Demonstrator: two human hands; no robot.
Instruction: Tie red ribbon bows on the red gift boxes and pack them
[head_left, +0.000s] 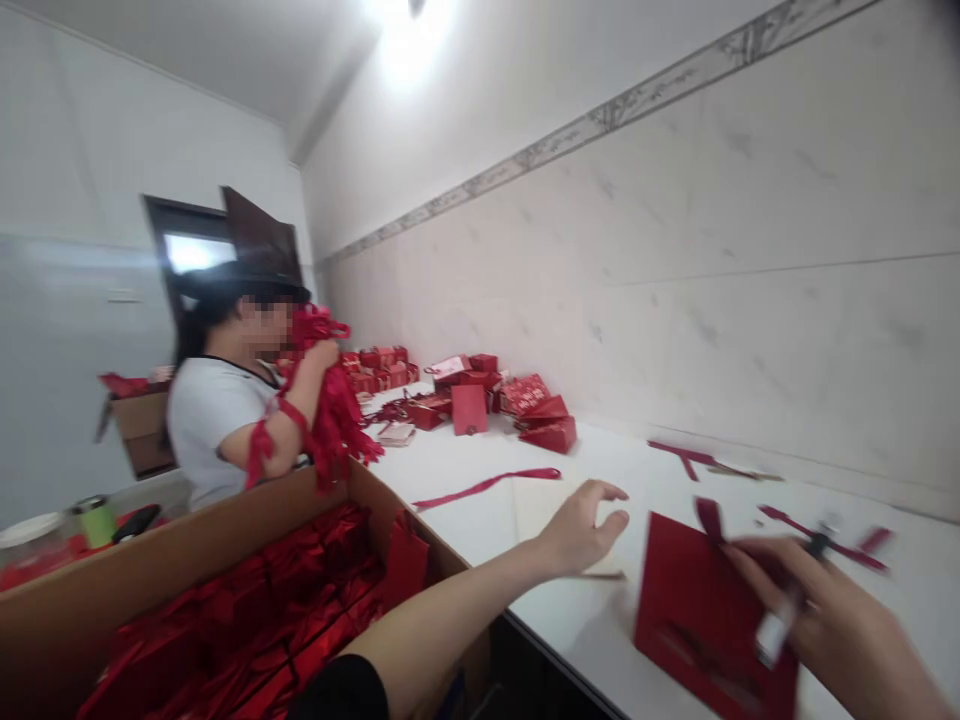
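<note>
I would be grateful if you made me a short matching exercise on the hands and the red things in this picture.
Column one
1. Left hand
2. Right hand
3. Cardboard box
4. Bunch of red ribbons

Column two
A. Held up by a person in a white top
B. At a red bag, with a blurred slim tool
C. Filled with shiny red packages
D. Open, with nothing between thumb and finger

Right pairs: 1-D, 2-B, 3-C, 4-A.

Carton [187, 550] left, bag [679, 570] right — piled bags [470, 408] behind on the table [472, 540].
</note>
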